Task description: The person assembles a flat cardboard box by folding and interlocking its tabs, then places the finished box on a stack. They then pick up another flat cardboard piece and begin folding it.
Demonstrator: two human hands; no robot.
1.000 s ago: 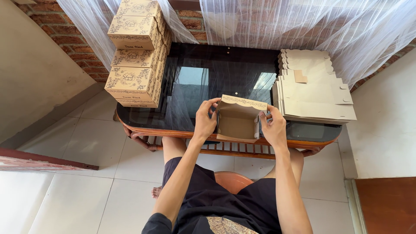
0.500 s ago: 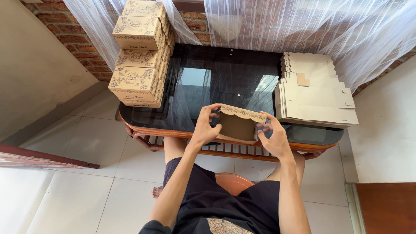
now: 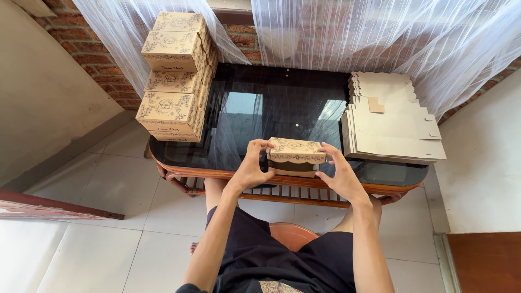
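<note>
- At the near edge of the dark glass table (image 3: 260,103), seen from the head camera, a small kraft box (image 3: 296,156) with a scalloped lid sits between both hands, over the table's front rim.
- The left hand (image 3: 252,165) curls around the box's left end, fingers part closed and pressing its side and top corner.
- The right hand (image 3: 339,173) clasps the right end likewise, fingers spread along the side wall.
- The lid lies down over the body; this box looks fully formed or all but closed.
- At far left stands a stack of finished boxes (image 3: 173,76), several high: work judged done.
- At right lies a pile of flat blanks (image 3: 391,122), unfolded: a good share judged left.
</note>
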